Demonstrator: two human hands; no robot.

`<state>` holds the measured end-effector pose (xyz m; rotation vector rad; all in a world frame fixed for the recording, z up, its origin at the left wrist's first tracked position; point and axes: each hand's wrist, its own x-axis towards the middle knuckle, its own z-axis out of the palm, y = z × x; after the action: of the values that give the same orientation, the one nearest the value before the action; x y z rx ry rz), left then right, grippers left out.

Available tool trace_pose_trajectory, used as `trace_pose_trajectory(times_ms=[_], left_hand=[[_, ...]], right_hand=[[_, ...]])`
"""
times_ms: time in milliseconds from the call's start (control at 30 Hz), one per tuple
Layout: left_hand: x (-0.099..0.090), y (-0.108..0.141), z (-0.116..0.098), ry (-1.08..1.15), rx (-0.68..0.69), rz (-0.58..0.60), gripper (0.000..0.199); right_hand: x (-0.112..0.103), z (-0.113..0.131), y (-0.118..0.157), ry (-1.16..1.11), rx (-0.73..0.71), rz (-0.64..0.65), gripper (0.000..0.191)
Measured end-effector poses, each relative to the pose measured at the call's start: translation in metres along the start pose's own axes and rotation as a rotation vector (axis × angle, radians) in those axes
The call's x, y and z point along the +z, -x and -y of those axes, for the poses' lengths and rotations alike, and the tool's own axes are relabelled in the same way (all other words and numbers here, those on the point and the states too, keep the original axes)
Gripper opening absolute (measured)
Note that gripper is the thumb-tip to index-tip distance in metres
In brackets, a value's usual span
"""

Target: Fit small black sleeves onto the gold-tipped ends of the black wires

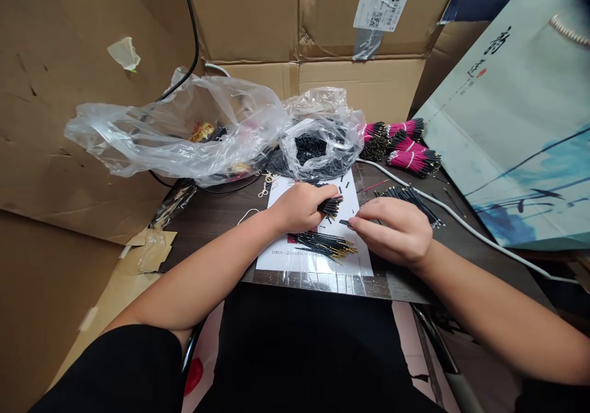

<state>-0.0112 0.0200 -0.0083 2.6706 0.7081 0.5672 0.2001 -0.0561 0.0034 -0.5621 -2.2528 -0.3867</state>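
My left hand [302, 207] is wrapped round a bundle of black wires [330, 205], their gold-coloured ends pointing right. Between thumb and fingertips my right hand [391, 227] pinches a short black sleeve [345, 222], just right of the bundle. Under the hands lies a printed white sheet [276, 264]. A loose pile of black wires [325, 245] with gold tips rests on it, near the front edge. More black wires [410, 201] lie behind my right hand. Beyond my left hand, an opened clear bag [343, 149] holds many short black sleeves [311, 149].
Tied bundles of pink wires [412, 158] with black ends sit at the back right. A large plastic bag [184, 149] spreads at the back left. A white cable [442, 201] crosses the dark table. Cardboard boxes [249, 19] and a pale paper bag [520, 112] enclose the space.
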Motion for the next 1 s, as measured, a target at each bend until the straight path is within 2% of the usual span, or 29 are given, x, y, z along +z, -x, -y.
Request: trace_pose_trajectory(times_ms=[167,733,1000], left_hand=[[-0.0002,0.0001,0.0001,-0.020,0.001,0.007,0.019],[-0.0017,-0.0015,-0.0024,-0.076,-0.023,0.046,0.020],[-0.0020,-0.0009,-0.0020,-0.129,-0.036,0.026,0.020]], right_hand=[[0.0002,-0.0024,0.0022,0.083,-0.058,0.047,0.029],[-0.0022,-0.0023,-0.0021,0.152,-0.073,0.066,0.022],[-0.0051,-0.0032,-0.0068,0.209,-0.123,0.103,0.016]])
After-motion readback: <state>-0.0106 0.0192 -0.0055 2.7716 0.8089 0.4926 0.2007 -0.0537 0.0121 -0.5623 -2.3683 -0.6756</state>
